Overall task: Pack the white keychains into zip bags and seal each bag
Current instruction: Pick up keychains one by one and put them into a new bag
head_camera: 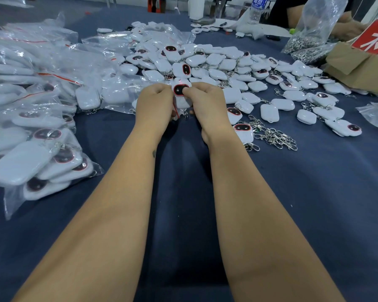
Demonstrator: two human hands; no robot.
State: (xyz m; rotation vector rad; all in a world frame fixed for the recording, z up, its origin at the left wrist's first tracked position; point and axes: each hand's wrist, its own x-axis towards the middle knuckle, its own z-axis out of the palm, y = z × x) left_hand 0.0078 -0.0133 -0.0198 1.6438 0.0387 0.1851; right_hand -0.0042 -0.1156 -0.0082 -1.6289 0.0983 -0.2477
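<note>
Both my hands meet above the table's middle. My left hand [154, 101] and my right hand [206, 103] pinch a white keychain [181, 94] with a dark, red-rimmed face, which sits in a clear zip bag with a red seal line. The thumbs press near the bag's upper part. The bag's lower edge and the keychain's metal clip hang between my palms. A big heap of loose white keychains [216, 64] lies just beyond my hands and spreads to the right.
Packed zip bags [31, 131] pile up along the left. Loose metal clips [273, 136] lie right of my right wrist. A cardboard box [358, 64], a bag of metal rings [310, 38] and another person's arm occupy the far right.
</note>
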